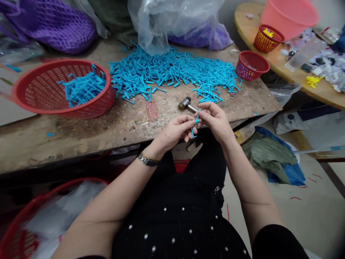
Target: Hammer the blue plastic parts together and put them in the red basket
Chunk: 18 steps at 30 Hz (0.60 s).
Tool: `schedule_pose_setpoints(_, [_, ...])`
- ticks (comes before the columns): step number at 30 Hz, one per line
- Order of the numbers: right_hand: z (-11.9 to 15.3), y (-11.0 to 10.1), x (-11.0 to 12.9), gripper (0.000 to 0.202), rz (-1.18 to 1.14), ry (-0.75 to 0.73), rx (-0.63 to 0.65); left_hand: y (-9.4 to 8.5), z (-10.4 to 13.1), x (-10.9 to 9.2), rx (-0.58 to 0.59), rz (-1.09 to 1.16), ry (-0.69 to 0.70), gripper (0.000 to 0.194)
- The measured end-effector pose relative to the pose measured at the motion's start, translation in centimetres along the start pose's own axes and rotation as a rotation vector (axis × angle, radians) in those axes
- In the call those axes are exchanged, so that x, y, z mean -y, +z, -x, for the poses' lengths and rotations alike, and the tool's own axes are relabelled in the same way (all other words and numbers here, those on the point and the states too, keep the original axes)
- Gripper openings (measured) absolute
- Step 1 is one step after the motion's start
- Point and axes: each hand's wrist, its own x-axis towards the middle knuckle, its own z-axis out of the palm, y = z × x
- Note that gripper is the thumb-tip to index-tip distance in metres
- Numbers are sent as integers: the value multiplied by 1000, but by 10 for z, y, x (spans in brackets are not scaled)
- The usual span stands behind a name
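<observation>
Between my two hands, just over the near edge of the workbench, is a small blue plastic part with a thin bent stem. My left hand pinches it between thumb and fingers. Close against it, my right hand is also closed, thumb to forefinger, on the upper end of the blue plastic. Whether that is one piece or two joined ones I cannot tell. Behind my fingers lies a small hammer, its handle partly hidden by my right hand. A large heap of similar blue parts spreads across the bench beyond.
On the left of the workbench stands a red basket partly filled with blue parts. A small red basket sits at the right corner. Plastic bags rest behind the heap. A round table holds a pink tub.
</observation>
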Motion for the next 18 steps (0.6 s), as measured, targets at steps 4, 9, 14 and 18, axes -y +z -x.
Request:
schedule_pose_setpoints(4, [3, 4, -7, 46, -70, 89, -49, 3, 2, 2, -98, -240, 147, 16])
schedule_pose_setpoints(9, [7, 5, -12, 44, -34, 121, -57, 2, 6, 4, -176, -608, 304, 13])
schedule_pose_setpoints(14, [10, 9, -12, 37, 45, 30, -133, 4, 7, 8, -207, -614, 366, 9])
schedule_pose_setpoints(18, [11, 11, -12, 27, 90, -69, -193, 6, 9, 10, -235, -554, 336, 8])
